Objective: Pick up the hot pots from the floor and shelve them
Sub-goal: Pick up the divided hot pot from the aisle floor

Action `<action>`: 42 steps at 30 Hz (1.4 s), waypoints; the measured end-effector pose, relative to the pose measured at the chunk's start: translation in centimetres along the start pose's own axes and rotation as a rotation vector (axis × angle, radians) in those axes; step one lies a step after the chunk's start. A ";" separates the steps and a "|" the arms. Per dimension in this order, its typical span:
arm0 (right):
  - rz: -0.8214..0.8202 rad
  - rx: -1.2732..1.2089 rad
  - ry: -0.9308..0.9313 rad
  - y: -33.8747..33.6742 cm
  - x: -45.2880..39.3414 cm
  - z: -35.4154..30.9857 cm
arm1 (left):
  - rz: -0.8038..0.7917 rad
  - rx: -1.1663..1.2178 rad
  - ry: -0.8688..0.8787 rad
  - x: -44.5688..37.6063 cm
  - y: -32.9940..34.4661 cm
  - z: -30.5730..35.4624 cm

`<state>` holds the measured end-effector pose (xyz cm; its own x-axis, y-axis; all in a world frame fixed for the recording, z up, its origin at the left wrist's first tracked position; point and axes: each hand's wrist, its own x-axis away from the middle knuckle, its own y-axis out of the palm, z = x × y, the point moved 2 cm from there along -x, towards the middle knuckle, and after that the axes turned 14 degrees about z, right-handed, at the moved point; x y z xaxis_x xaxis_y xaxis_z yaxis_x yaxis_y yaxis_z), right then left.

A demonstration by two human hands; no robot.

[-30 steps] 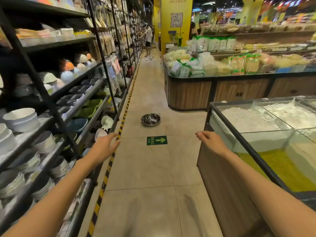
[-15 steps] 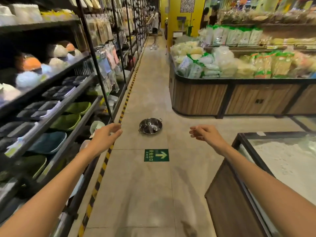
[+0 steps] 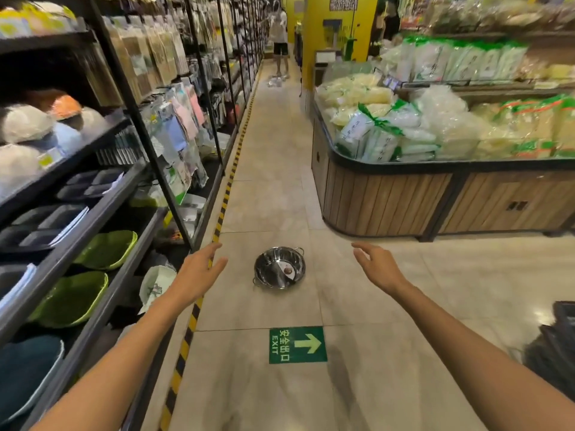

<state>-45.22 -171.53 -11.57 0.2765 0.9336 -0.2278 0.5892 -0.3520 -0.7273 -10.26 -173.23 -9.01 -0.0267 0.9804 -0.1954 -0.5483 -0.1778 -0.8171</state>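
A shiny steel hot pot (image 3: 279,267) with two small side handles and an inner divider sits on the tiled aisle floor, just beyond a green exit sticker. My left hand (image 3: 199,272) is stretched forward to the pot's left, fingers apart, holding nothing. On the pot's right my right hand (image 3: 375,265) reaches out, also open and empty. Both hands are apart from the pot. The dark metal shelving (image 3: 102,194) runs along the left side of the aisle.
The shelves hold green bowls (image 3: 105,248), dark trays and hanging packets. A yellow-black floor stripe (image 3: 221,213) edges them. A wooden display island (image 3: 385,203) piled with bagged food stands right. A person (image 3: 280,35) stands far down the aisle. A dark object (image 3: 557,346) sits at lower right.
I have moved forward along the aisle; the pot is nearer and larger. The glass-topped bins on the right have left the view. Both hands have spread wider and opened.
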 end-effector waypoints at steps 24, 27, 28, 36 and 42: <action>-0.262 0.155 0.180 41.4 -43.0 19.0 | -0.194 -0.242 0.018 -47.6 35.5 -19.6; -0.238 0.165 0.222 49.8 -44.4 25.8 | -0.195 -0.259 0.046 -50.1 44.7 -25.5; -0.231 0.167 0.231 52.8 -44.4 28.2 | -0.197 -0.257 0.044 -50.4 48.0 -27.6; -0.241 0.221 0.190 75.7 -43.1 46.2 | -0.203 -0.314 0.026 -49.4 73.7 -44.2; -0.238 0.133 0.130 84.5 -42.0 52.2 | -0.183 -0.179 -0.069 -48.4 83.4 -51.2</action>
<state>-46.67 -237.01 -97.27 0.2424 0.9694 0.0381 0.5472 -0.1042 -0.8305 -11.88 -239.86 -95.54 -0.0003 1.0000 -0.0029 -0.3929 -0.0028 -0.9196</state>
